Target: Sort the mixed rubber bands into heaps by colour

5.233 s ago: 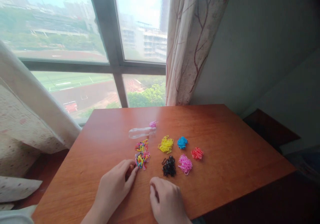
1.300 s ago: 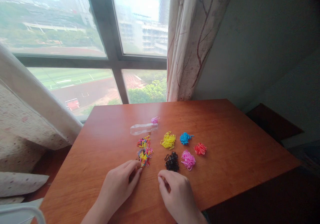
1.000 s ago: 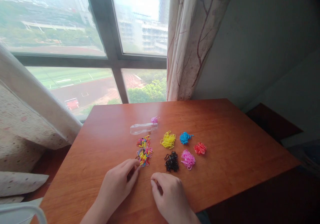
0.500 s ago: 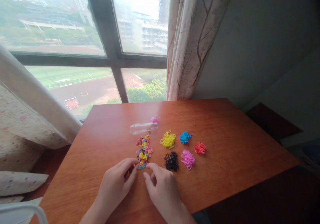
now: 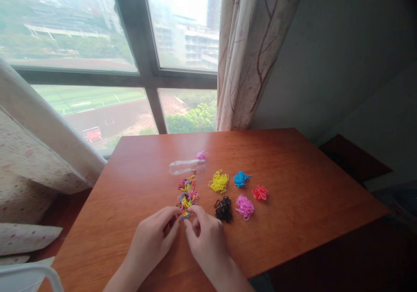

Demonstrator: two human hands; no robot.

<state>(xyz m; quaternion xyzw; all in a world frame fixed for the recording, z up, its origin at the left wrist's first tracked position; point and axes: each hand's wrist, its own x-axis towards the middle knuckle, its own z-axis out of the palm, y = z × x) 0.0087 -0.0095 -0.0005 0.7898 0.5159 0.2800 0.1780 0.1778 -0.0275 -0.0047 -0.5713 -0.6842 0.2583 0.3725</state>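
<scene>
A mixed pile of small coloured rubber bands [image 5: 186, 193] lies on the wooden table [image 5: 293, 222]. My left hand [image 5: 150, 240] rests at the pile's near edge, fingers curled, fingertips touching the bands. My right hand [image 5: 203, 239] meets it there, thumb and forefinger pinching at the same near edge; what they grip is too small to name. To the right lie sorted heaps: yellow bands [image 5: 218, 181], blue bands [image 5: 241, 179], red bands [image 5: 259, 192], black bands [image 5: 224, 209] and pink bands [image 5: 244, 206].
A clear plastic bag [image 5: 183, 167] with a pink clump [image 5: 201, 154] at its end lies behind the mixed pile. A window [image 5: 97, 57] and a patterned curtain [image 5: 250, 53] stand beyond the table's far edge. A dark side table [image 5: 355, 164] sits at the right.
My right hand has moved left from in front of the black heap to the near edge of the mixed pile, meeting my left hand. My left hand has stayed put.
</scene>
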